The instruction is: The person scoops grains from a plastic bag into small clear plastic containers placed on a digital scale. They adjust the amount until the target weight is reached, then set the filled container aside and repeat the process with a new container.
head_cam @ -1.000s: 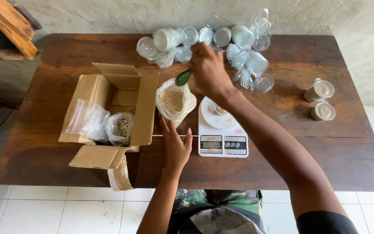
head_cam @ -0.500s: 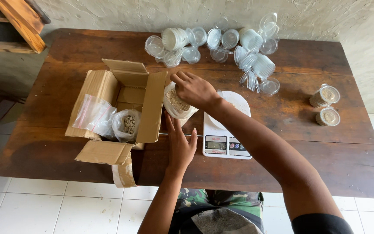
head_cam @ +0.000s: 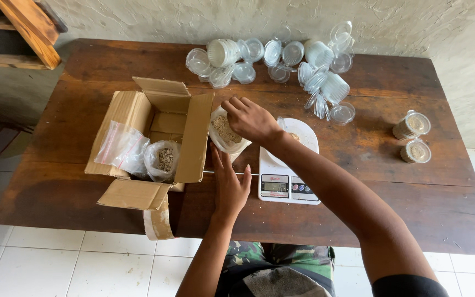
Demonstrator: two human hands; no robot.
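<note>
A dark wooden counter (head_cam: 413, 209) stands against a rough plaster wall (head_cam: 193, 19) over white floor tiles (head_cam: 56, 258). An open cardboard box (head_cam: 138, 124) holds clear bags. The left hand (head_cam: 230, 184) steadies a clear bag of grain (head_cam: 224, 132) beside the white scale (head_cam: 288, 184); the right hand (head_cam: 251, 118) reaches into it, fingers curled.

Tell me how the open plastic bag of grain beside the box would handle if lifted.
The plastic bag looks thin and creased, so probably floppy. Its mouth is open under the right hand, so grain could spill if tipped. It bulges full, so likely weighty for its size.
</note>
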